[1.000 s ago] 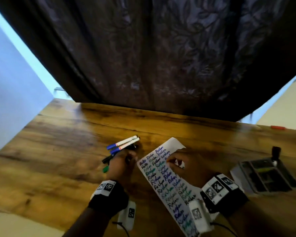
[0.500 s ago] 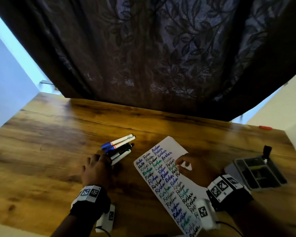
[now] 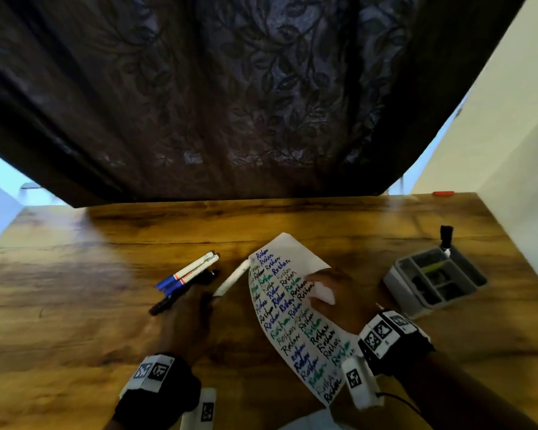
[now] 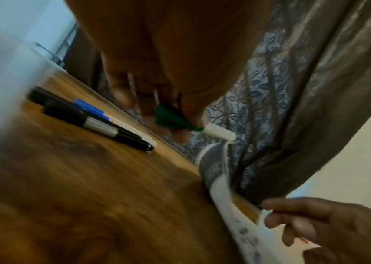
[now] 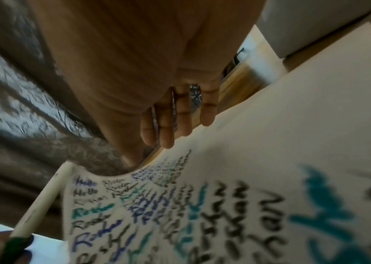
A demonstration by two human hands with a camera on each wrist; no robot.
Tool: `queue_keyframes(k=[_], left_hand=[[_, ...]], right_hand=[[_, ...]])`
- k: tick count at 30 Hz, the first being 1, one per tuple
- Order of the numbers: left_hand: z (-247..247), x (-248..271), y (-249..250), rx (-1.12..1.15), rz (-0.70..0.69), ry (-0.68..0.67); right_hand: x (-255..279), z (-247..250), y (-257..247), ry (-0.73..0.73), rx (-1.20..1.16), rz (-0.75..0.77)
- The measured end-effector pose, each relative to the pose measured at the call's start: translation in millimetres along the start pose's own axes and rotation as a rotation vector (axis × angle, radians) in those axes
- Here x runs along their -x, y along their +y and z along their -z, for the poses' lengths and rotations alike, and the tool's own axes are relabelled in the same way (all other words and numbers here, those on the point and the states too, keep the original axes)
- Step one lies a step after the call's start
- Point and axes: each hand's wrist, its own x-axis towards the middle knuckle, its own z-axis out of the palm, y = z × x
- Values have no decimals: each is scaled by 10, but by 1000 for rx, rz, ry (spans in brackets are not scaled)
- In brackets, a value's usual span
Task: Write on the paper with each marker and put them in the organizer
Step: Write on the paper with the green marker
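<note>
My left hand (image 3: pixel 212 301) grips a white marker with a green cap (image 3: pixel 232 279) by its capped end, the barrel pointing at the paper's left edge. In the left wrist view my fingers curl round the green cap (image 4: pixel 171 117). The paper (image 3: pixel 292 321), covered in blue, green and black writing, lies at the table's centre. My right hand (image 3: pixel 316 290) pinches its right edge, and the sheet (image 5: pixel 270 142) curls up there. The grey organizer (image 3: pixel 398 283) sits to the right, with a black marker (image 3: pixel 446 240) upright in its far corner.
Two blue-capped white markers (image 3: pixel 187 274) and black markers (image 3: pixel 180 296) lie left of the paper, just beyond my left hand. A dark curtain (image 3: pixel 261 103) hangs behind the wooden table (image 3: pixel 75 305). A white wall (image 3: pixel 525 181) stands close at the right.
My left hand has moved right from beside the marker pile and now holds the green-capped marker up toward the paper. My right hand stays on the paper's right edge.
</note>
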Motion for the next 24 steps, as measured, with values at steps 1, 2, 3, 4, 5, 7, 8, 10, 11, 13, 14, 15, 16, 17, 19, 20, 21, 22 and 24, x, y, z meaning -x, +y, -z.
queue_keyframes(k=[1,2,3,4,5,7,8,10,11,13,14,15,16,17,19,20,21,22,24], left_hand=[[-8,-8,122,67,-89,-28],[-17,-19,268,98,-178,-55],[-14,-14,435,109,-266,-80],[-33,-20,594,116,-335,-119],[-39,-23,763,143,-389,-164],[-75,-54,1041,222,-475,-234],[-112,-74,1134,270,-513,-254],[-188,-130,1219,308,-544,-280],[-224,-165,1231,289,-544,-296],[-273,-199,1230,215,-531,-324],[-292,-214,1221,187,-527,-334],[-287,-211,1230,179,-536,-335],[-286,-210,1227,178,-547,-336],[-284,-205,1231,191,-551,-347],[-231,-193,1276,214,-548,-415],[-205,-201,1275,245,-542,-464],[-169,-207,1271,311,-523,-522],[-114,-211,1255,402,-473,-587],[24,-254,1112,551,-352,-644]], right_hand=[[17,29,-80,-10,-141,-19],[40,83,-198,-66,-299,-30],[52,123,-318,-127,-431,-15],[58,148,-406,-165,-536,12],[60,158,-477,-175,-636,44],[84,184,-590,-143,-854,71],[99,201,-627,-97,-931,65],[140,296,-689,21,-934,14],[159,360,-692,64,-897,-15],[182,488,-704,63,-816,-29],[194,541,-707,25,-798,-8],[196,574,-696,-14,-788,9],[199,601,-689,-42,-785,15],[192,594,-663,-61,-789,12],[212,585,-613,-111,-806,21],[216,570,-595,-127,-824,28],[218,561,-555,-137,-852,43],[229,564,-505,-141,-919,63],[238,676,-376,-112,-1158,57]])
